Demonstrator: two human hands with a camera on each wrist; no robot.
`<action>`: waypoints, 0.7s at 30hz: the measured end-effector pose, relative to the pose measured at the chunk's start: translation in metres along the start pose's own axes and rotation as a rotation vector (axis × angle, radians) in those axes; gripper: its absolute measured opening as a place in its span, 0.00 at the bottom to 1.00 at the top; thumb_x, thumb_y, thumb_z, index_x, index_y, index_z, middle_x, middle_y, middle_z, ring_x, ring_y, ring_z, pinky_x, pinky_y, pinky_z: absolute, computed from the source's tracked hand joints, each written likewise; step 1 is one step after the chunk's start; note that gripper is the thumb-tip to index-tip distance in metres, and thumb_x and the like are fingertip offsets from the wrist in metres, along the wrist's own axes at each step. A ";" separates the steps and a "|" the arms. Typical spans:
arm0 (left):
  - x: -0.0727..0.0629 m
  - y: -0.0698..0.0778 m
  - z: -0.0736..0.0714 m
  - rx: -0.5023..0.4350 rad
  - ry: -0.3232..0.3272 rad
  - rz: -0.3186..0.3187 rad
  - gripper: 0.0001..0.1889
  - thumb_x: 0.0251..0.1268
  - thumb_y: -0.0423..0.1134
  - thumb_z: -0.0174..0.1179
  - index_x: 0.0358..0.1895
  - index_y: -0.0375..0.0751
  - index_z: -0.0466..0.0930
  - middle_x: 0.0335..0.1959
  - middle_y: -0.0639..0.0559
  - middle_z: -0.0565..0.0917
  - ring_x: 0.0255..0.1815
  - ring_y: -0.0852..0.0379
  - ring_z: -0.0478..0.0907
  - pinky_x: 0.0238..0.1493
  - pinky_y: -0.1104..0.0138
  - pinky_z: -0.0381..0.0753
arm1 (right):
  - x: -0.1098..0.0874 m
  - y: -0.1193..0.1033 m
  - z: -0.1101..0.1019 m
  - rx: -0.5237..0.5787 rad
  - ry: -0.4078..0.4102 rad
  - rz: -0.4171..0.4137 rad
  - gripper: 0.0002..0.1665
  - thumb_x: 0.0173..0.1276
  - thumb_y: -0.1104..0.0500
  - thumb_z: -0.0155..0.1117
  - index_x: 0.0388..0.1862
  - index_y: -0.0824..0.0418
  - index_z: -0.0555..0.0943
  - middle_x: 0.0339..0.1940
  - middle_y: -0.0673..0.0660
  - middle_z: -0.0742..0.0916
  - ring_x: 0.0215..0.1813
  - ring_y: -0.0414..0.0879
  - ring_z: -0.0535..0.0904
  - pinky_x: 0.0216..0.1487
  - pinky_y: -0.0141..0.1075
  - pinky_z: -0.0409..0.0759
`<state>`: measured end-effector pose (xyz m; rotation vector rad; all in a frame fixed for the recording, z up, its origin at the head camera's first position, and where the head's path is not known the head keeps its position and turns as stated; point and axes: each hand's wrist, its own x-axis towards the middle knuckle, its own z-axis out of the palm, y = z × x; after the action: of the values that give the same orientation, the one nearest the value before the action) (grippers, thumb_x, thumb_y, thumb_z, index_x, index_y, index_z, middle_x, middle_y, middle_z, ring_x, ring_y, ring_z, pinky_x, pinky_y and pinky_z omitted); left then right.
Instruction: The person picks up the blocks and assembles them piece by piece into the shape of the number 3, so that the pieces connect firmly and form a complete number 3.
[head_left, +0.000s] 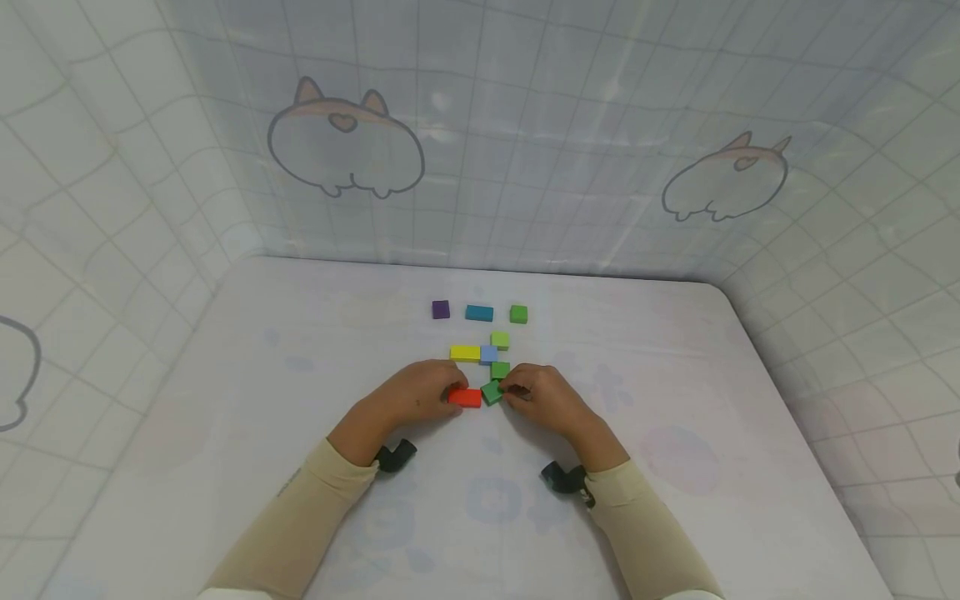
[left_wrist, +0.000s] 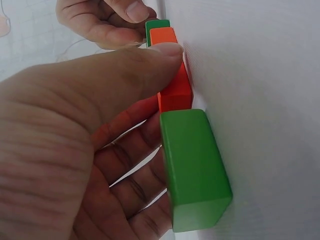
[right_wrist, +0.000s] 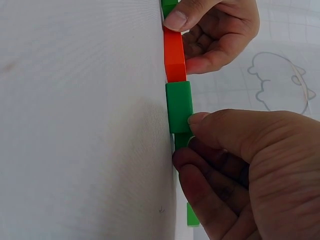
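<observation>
My left hand pinches a red block, its thumb lying across the block in the left wrist view. Nearer that camera, a green block stands end to end with the red one; the left hand hides it in the head view. With thumb and fingers, my right hand pinches a darker green block, which sits turned at an angle by the red block's right end. Just behind it lies another green block.
Beyond the hands are a yellow block, a light blue block and a lime block. Farther back lie a purple block, a teal block and a green block. The white table meets a patterned curtain.
</observation>
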<state>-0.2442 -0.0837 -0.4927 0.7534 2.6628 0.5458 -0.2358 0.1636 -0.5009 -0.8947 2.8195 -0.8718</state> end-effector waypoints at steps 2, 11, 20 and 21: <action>0.000 0.000 0.000 -0.001 0.002 0.001 0.16 0.59 0.43 0.72 0.50 0.49 0.85 0.38 0.62 0.79 0.40 0.60 0.73 0.48 0.66 0.77 | 0.000 0.000 0.000 0.004 0.000 0.000 0.09 0.63 0.65 0.72 0.43 0.60 0.88 0.42 0.50 0.89 0.42 0.38 0.83 0.47 0.30 0.83; 0.001 0.000 0.000 0.007 -0.005 0.000 0.15 0.60 0.42 0.71 0.50 0.49 0.85 0.37 0.62 0.79 0.40 0.61 0.73 0.48 0.67 0.77 | 0.000 0.001 0.000 0.013 -0.006 -0.004 0.09 0.63 0.65 0.72 0.43 0.60 0.88 0.42 0.50 0.89 0.42 0.37 0.83 0.47 0.30 0.83; 0.001 0.000 -0.002 -0.022 -0.006 -0.011 0.15 0.60 0.42 0.71 0.50 0.48 0.85 0.37 0.62 0.79 0.40 0.60 0.73 0.48 0.66 0.78 | 0.001 0.000 -0.001 0.012 -0.008 0.012 0.09 0.63 0.65 0.72 0.43 0.59 0.89 0.42 0.49 0.89 0.42 0.37 0.83 0.47 0.30 0.83; 0.001 0.000 -0.002 -0.021 -0.007 -0.012 0.15 0.60 0.42 0.71 0.50 0.48 0.85 0.37 0.62 0.80 0.40 0.60 0.73 0.48 0.66 0.78 | 0.001 0.000 -0.001 0.012 -0.007 0.012 0.09 0.62 0.65 0.72 0.43 0.59 0.89 0.42 0.49 0.89 0.42 0.37 0.83 0.47 0.30 0.84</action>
<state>-0.2460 -0.0835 -0.4913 0.7318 2.6490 0.5664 -0.2368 0.1638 -0.4995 -0.8774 2.8073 -0.8817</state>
